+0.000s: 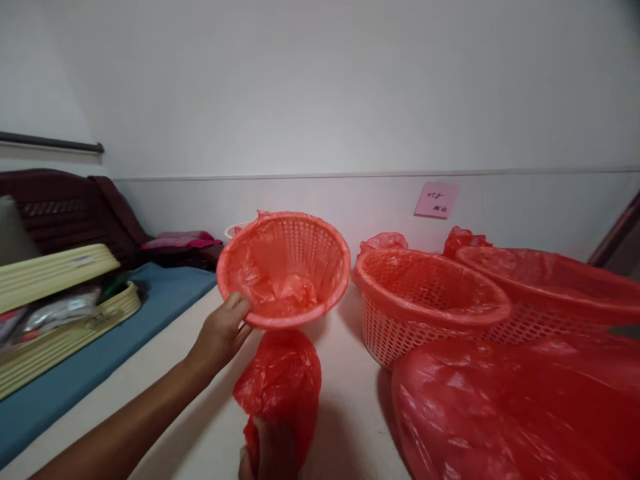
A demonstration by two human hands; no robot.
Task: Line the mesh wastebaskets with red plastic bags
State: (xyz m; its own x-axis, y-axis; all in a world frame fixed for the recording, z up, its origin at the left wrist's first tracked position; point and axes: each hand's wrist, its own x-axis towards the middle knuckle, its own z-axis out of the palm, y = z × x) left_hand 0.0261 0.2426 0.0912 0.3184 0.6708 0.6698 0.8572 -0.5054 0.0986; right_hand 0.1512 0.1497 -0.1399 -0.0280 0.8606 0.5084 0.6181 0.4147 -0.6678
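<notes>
A round red plastic basket is tilted so its mouth faces me, and thin red plastic lines its inside. My left hand grips the basket's near left rim, fingers closed over the edge. Below that rim bunches a red plastic bag; whether it joins the lining I cannot tell. At the bottom of the view my right hand is closed on this bag, its fingers partly covered by the plastic.
To the right stand a second red basket and a larger one, both with red plastic over their rims. A big red plastic bag lies in front. An open yellow case is at left. A pink note sticks to the wall.
</notes>
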